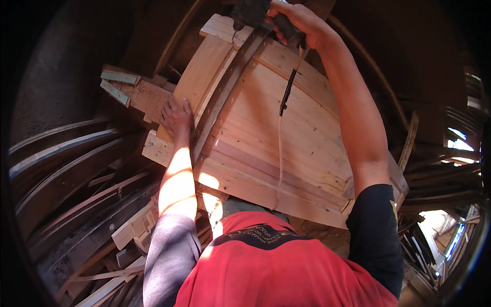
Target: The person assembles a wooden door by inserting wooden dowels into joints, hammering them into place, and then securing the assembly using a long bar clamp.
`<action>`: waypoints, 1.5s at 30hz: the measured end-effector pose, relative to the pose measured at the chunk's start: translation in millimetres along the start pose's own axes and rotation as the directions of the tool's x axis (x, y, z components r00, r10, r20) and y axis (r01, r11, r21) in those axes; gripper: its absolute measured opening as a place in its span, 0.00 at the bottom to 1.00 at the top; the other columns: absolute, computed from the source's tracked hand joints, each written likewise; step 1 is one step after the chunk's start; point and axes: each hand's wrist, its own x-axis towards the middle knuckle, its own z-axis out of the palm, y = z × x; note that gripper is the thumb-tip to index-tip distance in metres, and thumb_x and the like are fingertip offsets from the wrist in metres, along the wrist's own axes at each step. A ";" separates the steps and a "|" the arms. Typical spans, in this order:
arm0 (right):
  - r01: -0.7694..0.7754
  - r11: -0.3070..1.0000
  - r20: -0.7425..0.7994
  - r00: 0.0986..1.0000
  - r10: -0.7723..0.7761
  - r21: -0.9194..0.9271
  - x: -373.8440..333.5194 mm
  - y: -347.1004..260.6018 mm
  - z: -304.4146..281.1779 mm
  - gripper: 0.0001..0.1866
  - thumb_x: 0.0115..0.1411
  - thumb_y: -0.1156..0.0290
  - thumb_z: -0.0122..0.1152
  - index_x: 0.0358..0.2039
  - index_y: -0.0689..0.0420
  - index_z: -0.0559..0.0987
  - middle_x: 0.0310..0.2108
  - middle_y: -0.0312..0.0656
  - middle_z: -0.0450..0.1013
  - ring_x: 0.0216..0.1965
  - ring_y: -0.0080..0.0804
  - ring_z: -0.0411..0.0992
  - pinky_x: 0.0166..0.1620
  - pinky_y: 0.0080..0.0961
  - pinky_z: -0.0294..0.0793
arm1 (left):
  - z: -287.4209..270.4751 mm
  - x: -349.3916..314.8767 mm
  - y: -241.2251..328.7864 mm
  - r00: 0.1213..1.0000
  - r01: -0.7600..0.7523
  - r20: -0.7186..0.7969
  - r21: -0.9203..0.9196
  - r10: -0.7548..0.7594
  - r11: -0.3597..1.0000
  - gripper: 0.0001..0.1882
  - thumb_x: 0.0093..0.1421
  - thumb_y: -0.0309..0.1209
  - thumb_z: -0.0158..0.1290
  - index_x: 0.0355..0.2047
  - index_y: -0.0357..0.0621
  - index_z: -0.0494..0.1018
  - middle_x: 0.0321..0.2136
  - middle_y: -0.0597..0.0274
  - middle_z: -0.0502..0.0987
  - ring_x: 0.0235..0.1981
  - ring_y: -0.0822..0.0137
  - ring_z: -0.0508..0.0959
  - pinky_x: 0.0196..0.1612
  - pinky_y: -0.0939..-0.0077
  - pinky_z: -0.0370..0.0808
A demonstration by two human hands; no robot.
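Note:
A wooden panel door (266,123) of pale boards lies in front of me. Across it near its left end runs a long dark metal bar (225,97), which looks like a bar clamp. My left hand (177,116) lies flat on the door's left end board, fingers stretched out. At the far edge my right hand (302,23) grips the handle of a dark corded power drill (253,13). The drill's tip is over the far left corner, beside the bar; whether it touches the wood I cannot tell. A pale cord (280,153), partly wrapped in black, hangs down over the door.
A sawdust-strewn plank with a pale green V-shaped end (118,84) juts out left of the door. Curved wooden strips (66,153) are stacked at the left. Offcuts (135,225) lie lower left. More strips (434,189) crowd the right side.

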 end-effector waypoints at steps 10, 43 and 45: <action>0.011 0.998 0.035 0.999 -0.009 -0.054 -5.2 -3.9 4.3 0.12 0.54 0.60 0.59 0.27 0.57 0.77 0.19 0.39 0.73 0.16 0.29 0.71 0.20 0.28 0.68 | -7.1 1.2 5.8 0.995 0.042 0.087 -0.006 -0.041 0.999 0.31 0.65 0.52 0.43 0.60 0.43 0.66 0.53 0.46 0.73 0.55 0.47 0.71 0.59 0.48 0.63; -0.073 0.988 0.159 0.983 0.095 -0.140 18.1 -15.0 14.9 0.10 0.56 0.64 0.56 0.25 0.57 0.74 0.17 0.39 0.70 0.15 0.29 0.69 0.20 0.30 0.66 | 0.9 1.2 2.3 0.999 0.011 0.036 -0.011 -0.011 1.000 0.31 0.65 0.52 0.44 0.60 0.44 0.66 0.50 0.44 0.73 0.53 0.47 0.71 0.57 0.48 0.63; -0.071 0.990 0.161 0.983 0.090 -0.120 18.2 -14.8 15.1 0.09 0.56 0.65 0.56 0.24 0.57 0.73 0.17 0.39 0.70 0.15 0.29 0.69 0.19 0.30 0.67 | 4.6 -0.5 -0.4 1.000 -0.002 0.002 -0.014 0.002 1.000 0.31 0.65 0.52 0.44 0.60 0.44 0.66 0.50 0.44 0.73 0.53 0.47 0.71 0.57 0.48 0.64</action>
